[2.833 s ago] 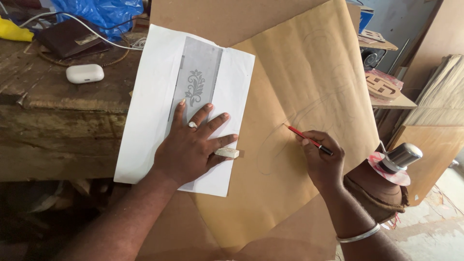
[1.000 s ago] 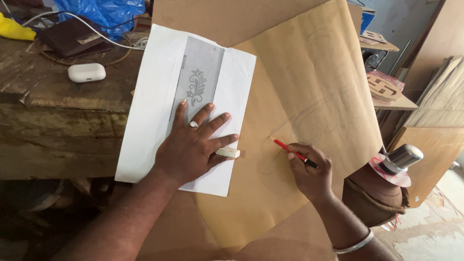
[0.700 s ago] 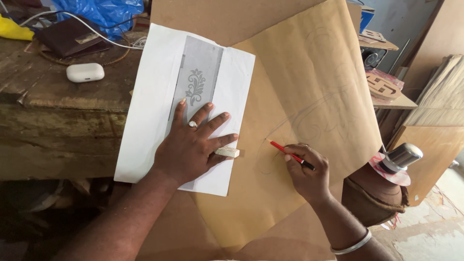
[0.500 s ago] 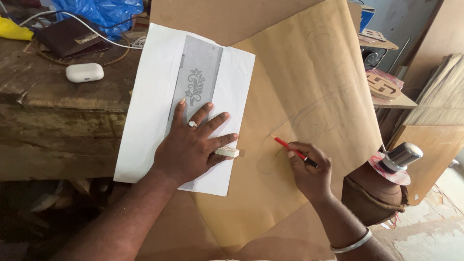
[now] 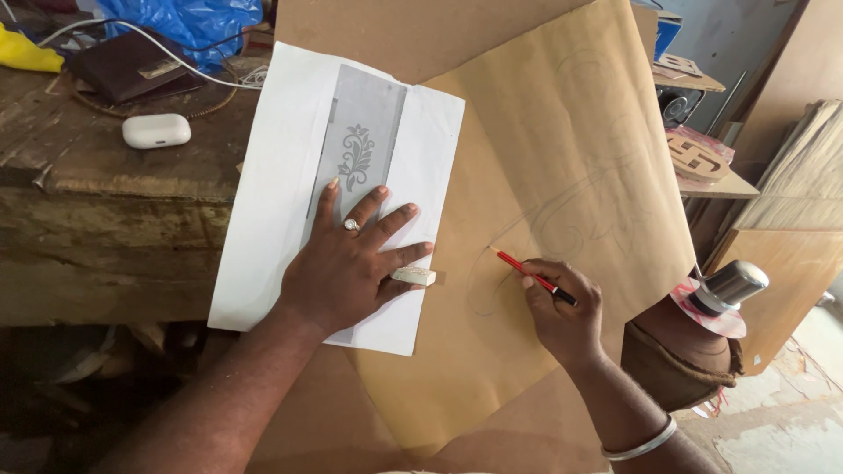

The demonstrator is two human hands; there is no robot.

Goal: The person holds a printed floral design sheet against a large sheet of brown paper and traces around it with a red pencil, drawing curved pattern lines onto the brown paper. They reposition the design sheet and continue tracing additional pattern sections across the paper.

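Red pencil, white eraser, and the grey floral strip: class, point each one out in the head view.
red pencil (image 5: 531, 276): head view, middle of the red shaft, ahead of the right hand's fingers.
white eraser (image 5: 413, 276): head view, centre of its top face.
grey floral strip (image 5: 358, 140): head view, plain grey above the leaf motif.

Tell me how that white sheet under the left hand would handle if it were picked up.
The white sheet looks thin and lies flat, so it is probably light and floppy. Its corner overhangs the wooden bench, so it may slide once the left hand lifts. The small eraser at that hand could fall off.
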